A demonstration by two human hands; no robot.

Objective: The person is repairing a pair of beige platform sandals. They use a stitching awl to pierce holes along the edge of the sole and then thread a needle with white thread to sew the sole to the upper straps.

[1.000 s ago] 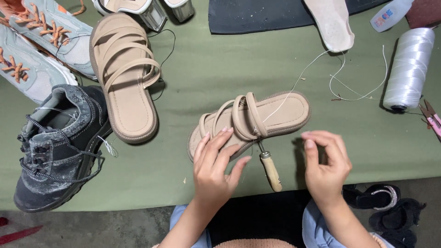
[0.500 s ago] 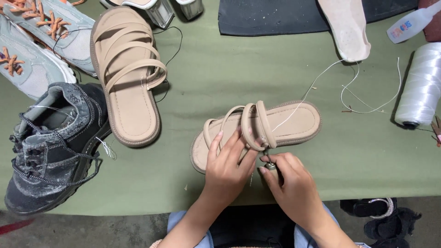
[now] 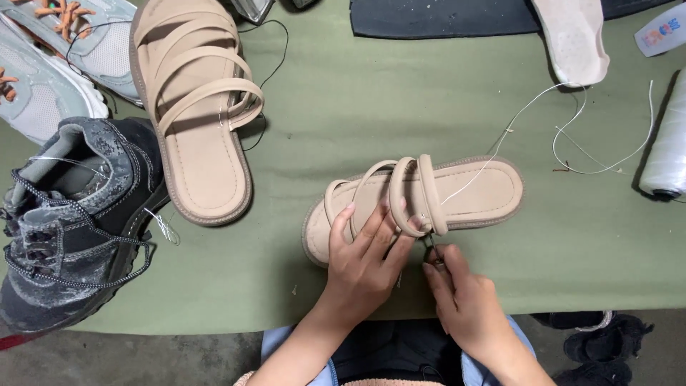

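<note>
A beige strappy sandal [image 3: 471, 193] lies on its sole on the green table cover [image 3: 357, 100], toe end toward the left. My left hand [image 3: 364, 261] lies on its near side with the fingers spread over the footbed and straps, holding it down. My right hand [image 3: 461, 293] sits just right of it, closed around an awl. Only the awl's thin metal shaft [image 3: 431, 246] shows, pointing at the sandal's near edge below the straps. A white thread [image 3: 529, 107] runs from the footbed up and to the right.
The matching sandal [image 3: 193, 107] lies at upper left, a dark worn sneaker [image 3: 71, 221] at the left edge, pale sneakers [image 3: 43, 78] behind it. A white thread spool [image 3: 668, 150] lies at the right, a loose insole [image 3: 572, 39] and a dark mat [image 3: 443, 18] at the back.
A second ago the wooden-handled awl lay on the cloth and my right hand was apart from it. Now that hand holds the awl against the sandal's near edge.
</note>
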